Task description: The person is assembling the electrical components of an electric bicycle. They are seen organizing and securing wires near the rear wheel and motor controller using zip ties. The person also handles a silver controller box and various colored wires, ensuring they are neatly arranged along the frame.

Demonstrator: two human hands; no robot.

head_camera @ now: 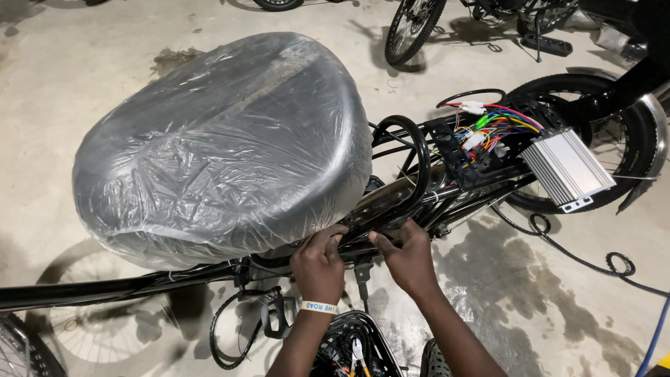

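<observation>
A large bicycle saddle (223,146) wrapped in clear plastic fills the middle of the view, mounted on a black bike frame (105,286). My left hand (319,264), with a yellow wristband, has its fingers curled on the frame tube just under the saddle's rear edge. My right hand (408,255) is beside it, fingertips pinching something small on the same tube; what it grips is hidden. Behind the saddle sits a silver ribbed controller box (567,169) with a bundle of coloured wires (492,126).
Stained concrete floor (523,293) lies all around. The rear wheel (614,139) is at right, another bicycle wheel (413,28) at the top. A black cable (579,258) trails on the floor. A pedal (279,314) and a basket (356,349) with tools sit below my hands.
</observation>
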